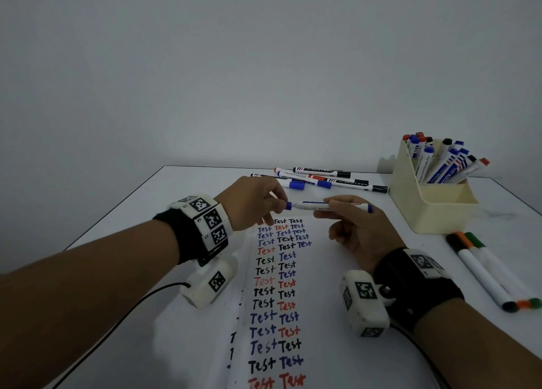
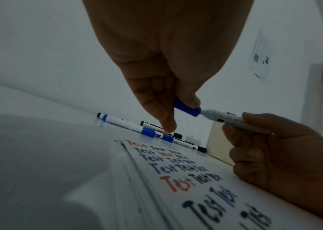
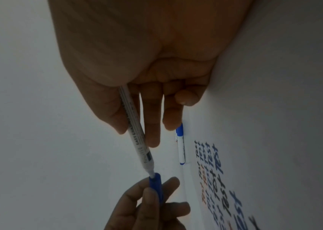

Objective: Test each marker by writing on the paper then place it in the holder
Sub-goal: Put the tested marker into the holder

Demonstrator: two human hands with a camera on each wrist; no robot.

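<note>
1. Head view: at the middle of the frame both hands hold one blue marker (image 1: 328, 206) level above the paper (image 1: 316, 271). The left hand (image 1: 252, 203) pinches the blue cap (image 1: 289, 205) at the marker's left end; the right hand (image 1: 357, 227) pinches the white barrel between thumb and fingers, its other fingers curled. The paper, lower centre, lies on the white surface (image 1: 132, 233) and carries columns of "Test" in black, blue and red. The cream holder (image 1: 431, 206) stands at the right of the frame with many markers upright or leaning in its rear compartment. Loose markers (image 1: 322, 178) lie in a cluster just beyond the hands. Three capped markers (image 1: 487, 271), black, orange and green, lie side by side at the lower right.

2. Left wrist view: the left hand (image 2: 166, 62) comes down from the top, thumb and fingers pinching the blue cap (image 2: 188, 109). The cap sits over the marker's tip, with the grey neck showing just beside it. The right hand (image 2: 286, 152), at the right, grips the barrel. Loose markers (image 2: 148, 132) lie behind, and the written paper (image 2: 225, 179) fills the lower right.

3. Right wrist view: the right hand (image 3: 147, 70) fills the top, thumb and fingers pinching the barrel (image 3: 135, 132), which points down the frame. The left hand (image 3: 148, 210) at the bottom edge pinches the cap (image 3: 156, 186) on the tip.
</note>
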